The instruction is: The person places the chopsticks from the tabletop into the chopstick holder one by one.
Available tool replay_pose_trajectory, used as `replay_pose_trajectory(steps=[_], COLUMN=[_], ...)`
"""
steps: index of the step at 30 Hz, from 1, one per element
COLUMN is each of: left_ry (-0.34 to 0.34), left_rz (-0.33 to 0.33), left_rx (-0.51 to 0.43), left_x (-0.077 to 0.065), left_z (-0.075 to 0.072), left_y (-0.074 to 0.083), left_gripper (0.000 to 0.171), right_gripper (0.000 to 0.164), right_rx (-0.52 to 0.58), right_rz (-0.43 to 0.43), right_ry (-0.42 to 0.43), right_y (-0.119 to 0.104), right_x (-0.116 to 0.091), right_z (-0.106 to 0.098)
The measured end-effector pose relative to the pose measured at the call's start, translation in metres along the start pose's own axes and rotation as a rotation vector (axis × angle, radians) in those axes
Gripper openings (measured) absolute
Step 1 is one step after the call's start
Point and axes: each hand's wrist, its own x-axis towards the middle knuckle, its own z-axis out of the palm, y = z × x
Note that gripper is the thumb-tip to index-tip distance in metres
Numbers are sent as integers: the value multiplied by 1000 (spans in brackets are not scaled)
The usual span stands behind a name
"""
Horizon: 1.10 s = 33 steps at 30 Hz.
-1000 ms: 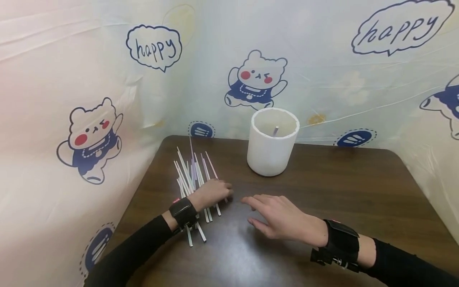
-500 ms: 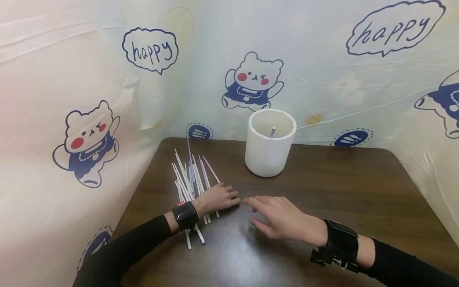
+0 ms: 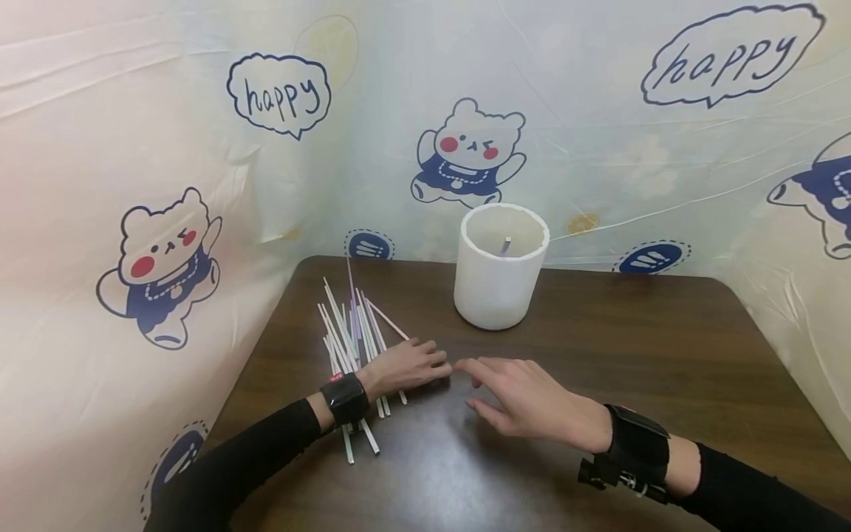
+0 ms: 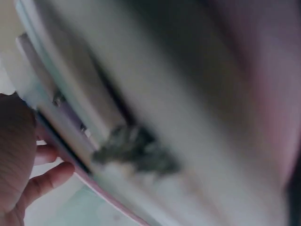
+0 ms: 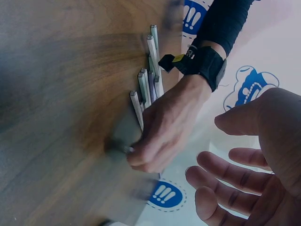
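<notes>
Thin square-ended chopsticks (image 3: 366,330) in pale green, white and lilac lie loosely bunched on the left of the table. My left hand (image 3: 405,366) reaches across their right side, palm down, its fingers bent around a pale pink chopstick (image 3: 388,319) that slants out behind the knuckles. In the right wrist view the end of a chopstick (image 5: 128,149) shows by the left fingers. Just right of the left fingertips, my right hand (image 3: 525,395) hovers over the table, fingers loosely bent and holding nothing. Close-up blurred chopsticks (image 4: 155,94) hide much of the left wrist view.
A white cylindrical holder (image 3: 499,288) stands at the back middle of the brown table (image 3: 631,332), with a chopstick (image 3: 507,242) upright inside. Behind the table hangs a cloth (image 3: 578,111) printed with bears and "happy" bubbles.
My left hand has moved slightly right, toward the right hand, and the pink chopstick has swung to a flatter slant. The right hand has barely moved.
</notes>
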Motion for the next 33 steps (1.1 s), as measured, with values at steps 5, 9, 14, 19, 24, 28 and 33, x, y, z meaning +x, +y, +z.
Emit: replay_pose_trajectory(steps=[5, 9, 14, 19, 24, 28, 33], left_ry=[114, 204, 409, 654, 860, 1088, 1402], left_rz=[-72, -139, -226, -284, -315, -285, -126], left_rx=[-81, -76, -102, -167, -185, -208, -245], left_x=[5, 6, 8, 6, -1, -3, 8], left_z=[-12, -27, -56, -91, -131, -164, -191], left_y=[-13, -26, -44, -58, -61, -56, -44], left_gripper=[39, 50, 56, 43, 43, 31, 14], right_gripper=[43, 44, 45, 44, 46, 44, 50], right_rx=[-3, -6, -10, 2, -9, -53, -101], right_rz=[8, 5, 18, 42, 55, 13, -54], right_ry=[21, 73, 138, 185, 246, 351, 471], right_y=[2, 3, 8, 11, 11, 12, 8], right_x=[-1, 0, 2, 7, 14, 21, 30], right_z=[-5, -13, -30, -50, -71, -84, -90])
